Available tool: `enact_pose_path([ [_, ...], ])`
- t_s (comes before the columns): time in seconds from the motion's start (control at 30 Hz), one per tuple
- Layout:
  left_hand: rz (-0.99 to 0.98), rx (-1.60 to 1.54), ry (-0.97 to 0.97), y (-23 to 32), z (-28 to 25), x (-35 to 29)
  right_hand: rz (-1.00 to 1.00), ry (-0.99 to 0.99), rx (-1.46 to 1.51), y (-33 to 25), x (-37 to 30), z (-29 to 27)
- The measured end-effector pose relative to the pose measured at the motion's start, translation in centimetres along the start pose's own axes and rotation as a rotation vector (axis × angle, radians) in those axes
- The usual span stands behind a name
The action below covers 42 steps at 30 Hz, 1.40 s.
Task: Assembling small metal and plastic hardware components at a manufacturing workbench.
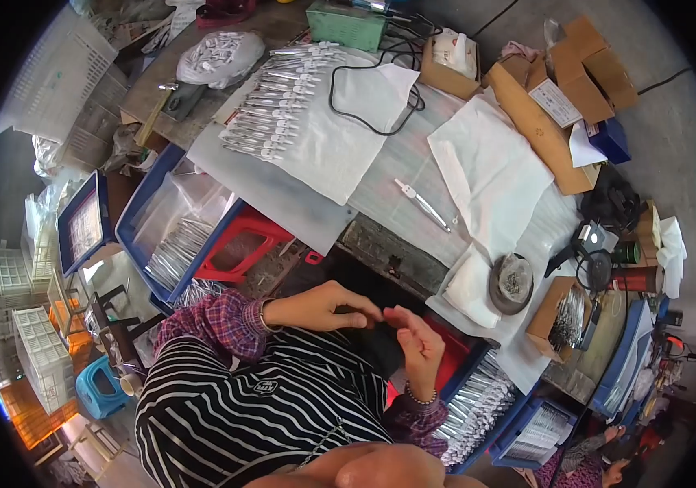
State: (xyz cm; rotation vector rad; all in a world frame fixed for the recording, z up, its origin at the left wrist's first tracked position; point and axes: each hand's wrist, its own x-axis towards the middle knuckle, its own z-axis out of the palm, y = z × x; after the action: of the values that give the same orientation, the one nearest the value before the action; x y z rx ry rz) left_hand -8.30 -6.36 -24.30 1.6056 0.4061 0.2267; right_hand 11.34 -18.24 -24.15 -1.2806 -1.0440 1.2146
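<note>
Over my lap, just in front of the table's near edge, my left hand reaches rightward with fingers loosely bent and a gap by the thumb. Facing it, my right hand is raised with its fingers apart. The fingertips of both hands come close together; I see nothing held in either. On the sheeted table beyond them lies a single slender silver metal tool with a white end. Farther left, a long row of similar silver tools rests side by side on white sheeting.
Left of me, a blue-rimmed bin holds silver tools above a red stool. To the right are a round dish of small metal parts, a cardboard box of metal pieces and a bin of tools. A black cable loops across the table.
</note>
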Motion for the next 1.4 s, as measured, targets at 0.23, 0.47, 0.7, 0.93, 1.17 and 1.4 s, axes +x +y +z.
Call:
enact_pose_path([
  [0.23, 0.669, -0.755, -0.185, 13.3, -1.8, -0.7, -0.593, -0.255, 0.718, -9.2, 0.6, 2.0],
  [0.47, 0.782, -0.918, -0.426, 16.0, 1.0, -1.4, -0.554, -0.215, 0.927, -15.9, -5.1, 3.3],
  [0.7, 0.541, -0.771, -0.832, 17.6, -2.4, 0.9, -0.614, -0.361, 0.878, -15.3, -5.0, 1.1],
  [0.93, 0.407, -0.778, -1.022, 17.7, -3.7, 1.4, -0.68, -0.543, 0.771, -13.9, -5.2, -2.7],
  [1.17, 0.317, -0.784, -1.181, 17.9, -3.7, 1.8, -0.776, -0.065, 0.146, -10.9, -1.7, -4.7],
  [1.4, 0.647, -0.868, -0.839, 15.2, -5.0, -3.1, -0.53, 0.334, -0.618, -5.2, 9.2, -3.3],
])
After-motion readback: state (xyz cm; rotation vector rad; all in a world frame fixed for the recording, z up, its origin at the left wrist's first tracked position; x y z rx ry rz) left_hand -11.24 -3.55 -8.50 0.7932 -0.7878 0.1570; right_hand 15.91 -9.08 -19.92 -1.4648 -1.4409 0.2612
